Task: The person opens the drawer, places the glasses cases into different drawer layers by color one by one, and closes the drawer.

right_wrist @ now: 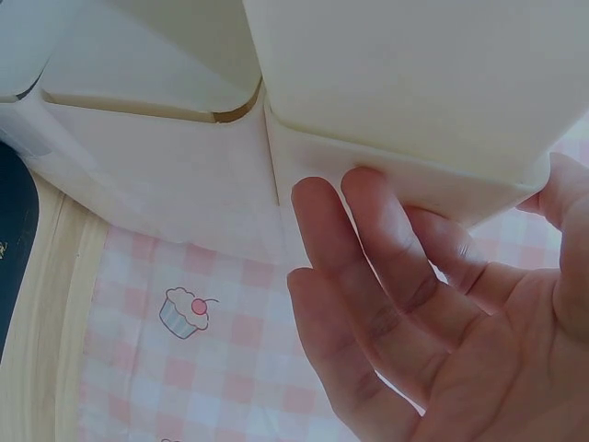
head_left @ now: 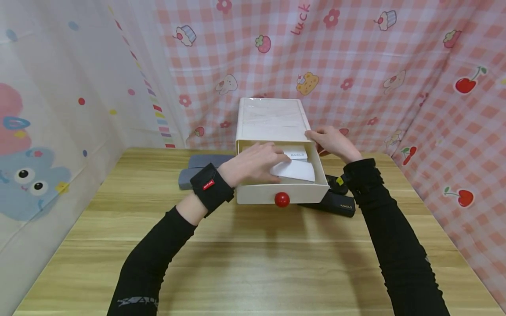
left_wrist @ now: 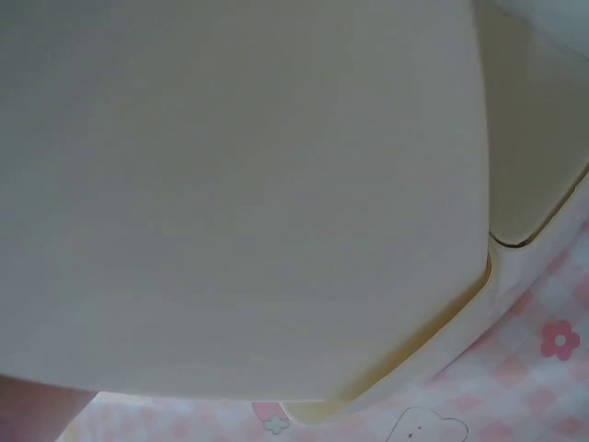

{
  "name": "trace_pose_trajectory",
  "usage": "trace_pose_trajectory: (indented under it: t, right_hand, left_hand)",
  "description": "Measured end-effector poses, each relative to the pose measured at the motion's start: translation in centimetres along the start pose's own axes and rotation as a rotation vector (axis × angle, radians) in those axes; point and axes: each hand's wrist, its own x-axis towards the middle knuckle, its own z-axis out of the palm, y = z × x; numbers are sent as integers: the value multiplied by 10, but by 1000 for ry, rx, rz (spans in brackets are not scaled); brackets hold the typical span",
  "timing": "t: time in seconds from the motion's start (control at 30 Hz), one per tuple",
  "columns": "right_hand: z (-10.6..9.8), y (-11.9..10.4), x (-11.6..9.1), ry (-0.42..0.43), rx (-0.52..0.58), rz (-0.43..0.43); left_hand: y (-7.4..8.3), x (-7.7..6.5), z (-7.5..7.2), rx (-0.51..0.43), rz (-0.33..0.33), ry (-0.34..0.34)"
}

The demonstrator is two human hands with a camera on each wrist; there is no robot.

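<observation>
A white drawer box (head_left: 272, 118) with its drawer (head_left: 253, 193) pulled out stands at the back of the table. A red knob (head_left: 282, 199) is on the drawer front. Reaching over the drawer's left wall, my left hand (head_left: 258, 162) has thumb and forefinger at the left end of a white sheet-like piece (head_left: 296, 170); whether they pinch it is unclear. Behind that piece lies a white printed card or box (head_left: 296, 153). My right hand (head_left: 330, 140) holds the box's front right edge, thumb on top, fingers (right_wrist: 322, 212) along its side.
On the wooden table (head_left: 269, 263), a black case (head_left: 336, 202) with pale lettering lies right of the drawer, beside a dark round item (head_left: 337, 185). Grey-blue cases (head_left: 205, 162) lie on the left. A patterned curtain (head_left: 356, 52) hangs close behind the box.
</observation>
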Motion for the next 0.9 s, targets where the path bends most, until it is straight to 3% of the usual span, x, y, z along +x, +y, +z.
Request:
trace_pose_trajectory:
  t: [0.3,0.5,0.9]
  right_hand:
    - [0,2,1,7,7,-2]
    - [1,2,0,13,18,-10]
    - [1,4,2,12,19,-21]
  left_hand:
    - [-1,2,3,-64,-6,-6]
    - [-2,4,9,-129,36,-12]
    - [-4,3,16,-61,19,11]
